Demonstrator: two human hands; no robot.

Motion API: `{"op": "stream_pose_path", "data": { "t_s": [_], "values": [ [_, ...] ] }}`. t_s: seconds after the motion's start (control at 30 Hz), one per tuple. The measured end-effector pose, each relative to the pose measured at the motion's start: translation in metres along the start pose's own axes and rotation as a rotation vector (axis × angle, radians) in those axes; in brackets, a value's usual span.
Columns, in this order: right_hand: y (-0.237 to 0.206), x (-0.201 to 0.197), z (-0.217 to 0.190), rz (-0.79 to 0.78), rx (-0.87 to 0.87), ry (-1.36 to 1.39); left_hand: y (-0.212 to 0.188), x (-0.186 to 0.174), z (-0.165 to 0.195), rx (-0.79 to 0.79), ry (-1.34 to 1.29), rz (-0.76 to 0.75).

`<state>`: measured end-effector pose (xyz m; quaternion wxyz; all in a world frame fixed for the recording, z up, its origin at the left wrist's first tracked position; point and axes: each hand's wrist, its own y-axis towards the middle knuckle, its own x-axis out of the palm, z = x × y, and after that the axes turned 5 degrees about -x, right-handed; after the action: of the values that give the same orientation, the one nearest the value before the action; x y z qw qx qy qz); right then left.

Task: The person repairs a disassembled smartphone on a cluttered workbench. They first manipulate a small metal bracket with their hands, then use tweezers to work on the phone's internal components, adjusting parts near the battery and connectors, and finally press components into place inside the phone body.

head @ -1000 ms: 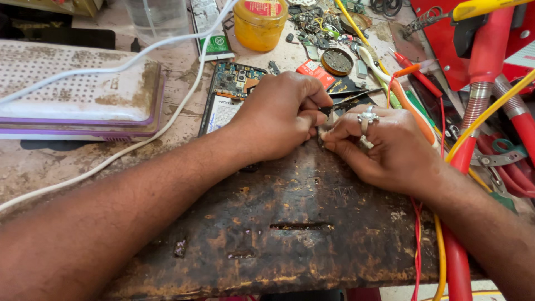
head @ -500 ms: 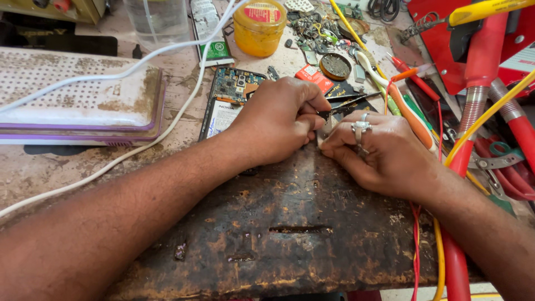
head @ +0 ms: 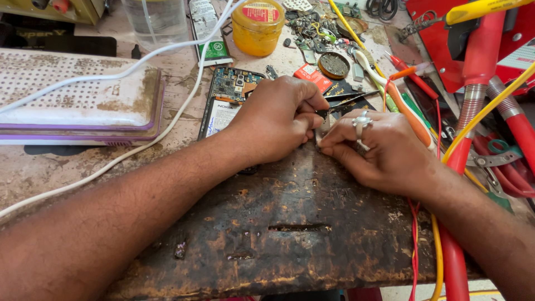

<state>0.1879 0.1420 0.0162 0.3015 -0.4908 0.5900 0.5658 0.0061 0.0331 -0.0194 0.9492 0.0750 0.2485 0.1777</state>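
Observation:
My left hand (head: 276,120) and my right hand (head: 384,147) meet fingertip to fingertip over the far edge of a dark, worn wooden board (head: 278,223). The left hand's fingers are closed on dark tweezers (head: 348,102) that stick out to the right. With thumb and forefinger, the right hand, which wears a silver ring, pinches a small silvery part (head: 322,132). The fingers hide most of this part. An opened phone with a bare circuit board (head: 231,89) lies just behind my left hand.
A white perforated box with a purple rim (head: 78,100) sits at the left, with a white cable (head: 167,120) running past it. A yellow jar (head: 257,25), a round tin (head: 333,64) and small parts lie at the back. Red tools (head: 473,78) and an orange-handled tool (head: 409,111) crowd the right.
Both hands stay pressed together at the same spot on the board. The fingers shift only slightly around the small part.

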Motion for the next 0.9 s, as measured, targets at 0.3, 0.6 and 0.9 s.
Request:
{"op": "stream_pose_path", "data": {
  "t_s": [0.3,0.6,0.9],
  "values": [
    [-0.0002,0.0010,0.0000,-0.001,0.046,-0.009,-0.0004,-0.0014,-0.0007,0.025,0.017,0.004],
    [-0.0004,0.0018,-0.0012,0.012,0.025,-0.013,0.0004,-0.0006,-0.0022,-0.003,0.013,0.004],
    [-0.0008,0.0012,0.0008,0.015,-0.009,-0.008,0.0012,0.0018,-0.0013,0.001,-0.029,0.007]
  ]
}}
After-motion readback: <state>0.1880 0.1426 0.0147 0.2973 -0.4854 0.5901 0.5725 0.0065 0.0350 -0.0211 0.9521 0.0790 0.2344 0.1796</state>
